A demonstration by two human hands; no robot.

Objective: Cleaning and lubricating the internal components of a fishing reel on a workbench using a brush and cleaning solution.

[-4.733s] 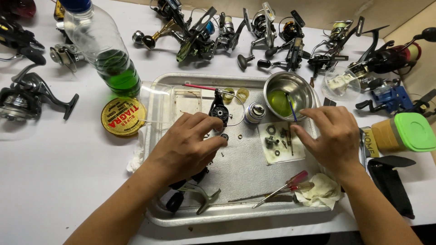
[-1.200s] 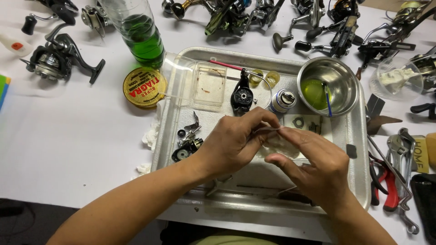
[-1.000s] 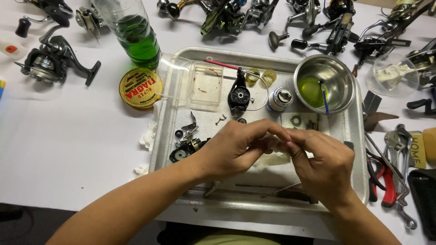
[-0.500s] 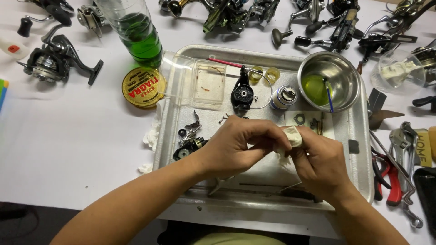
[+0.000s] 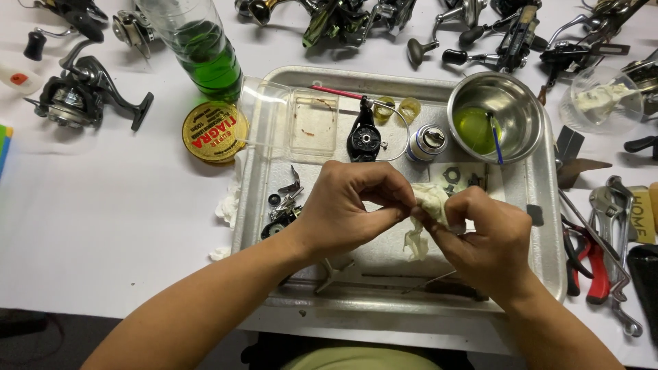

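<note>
Both hands are meeting over the shallow metal tray (image 5: 548, 260) — the left hand (image 5: 346, 209) is pinching its fingertips against a crumpled white paper tissue (image 5: 428, 205), and the right hand (image 5: 483, 233) is gripping that tissue from the other side. Just behind them, small black washers (image 5: 452, 177) are lying on paper. Farther back — a steel bowl of green liquid (image 5: 495, 116) is sitting beside a black reel side plate (image 5: 363, 137).

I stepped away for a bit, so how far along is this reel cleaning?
Done: a reel is stripped, small parts loose in the metal tray. In hand: left hand and right hand pinch a white tissue together; anything inside is hidden. Left: the black reel body lies unassembled.
</note>
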